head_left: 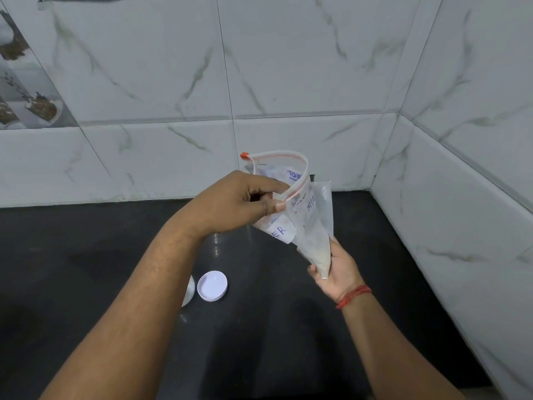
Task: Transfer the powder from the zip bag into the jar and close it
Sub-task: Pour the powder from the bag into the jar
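Observation:
A clear zip bag with a red zip strip, an orange slider and blue writing hangs above the black counter. Pale powder sits in its lower corner. My left hand pinches the bag's open top edge between thumb and fingers. My right hand, with a red thread on the wrist, holds the bottom corner from below. A white lid lies upside down on the counter. Only a sliver of the jar shows beside the lid, mostly hidden behind my left forearm.
The black counter runs into a corner of white marble-patterned wall tiles at the back and right. A decorative picture tile is at the far left.

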